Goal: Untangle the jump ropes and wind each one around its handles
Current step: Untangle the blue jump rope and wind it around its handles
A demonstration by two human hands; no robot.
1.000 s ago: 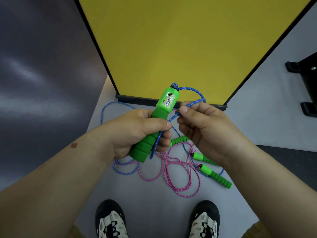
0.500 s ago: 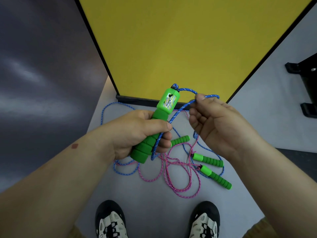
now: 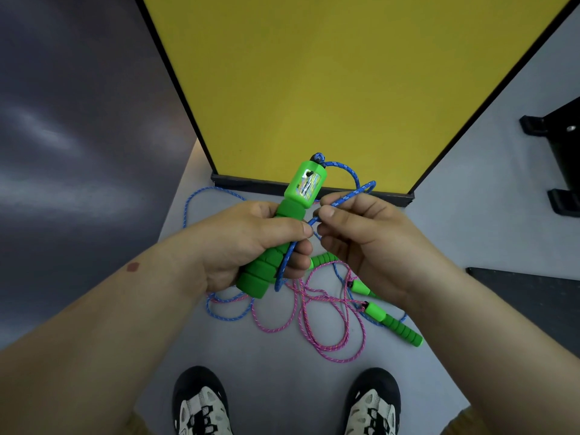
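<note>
- Hands are working at chest height above a pale floor, in front of a yellow panel.
- Left hand is gripping a green foam handle, fingers curled round it; the handle's long axis is tilting up and away, with its counter end topmost.
- Blue rope is leaving that top end, looping right, then running back down along the handle under the left thumb.
- Right hand is pinching the blue rope between thumb and forefinger, just right of the handle, almost touching the left thumb.
- Pink rope is lying tangled on the floor below with more blue rope and three other green handles.
- Winding looks barely begun; the right hand is sitting nearest the loose loop, so it would probably be carrying the rope across the handle's axis.
- Two shoes are showing at the bottom edge.
</note>
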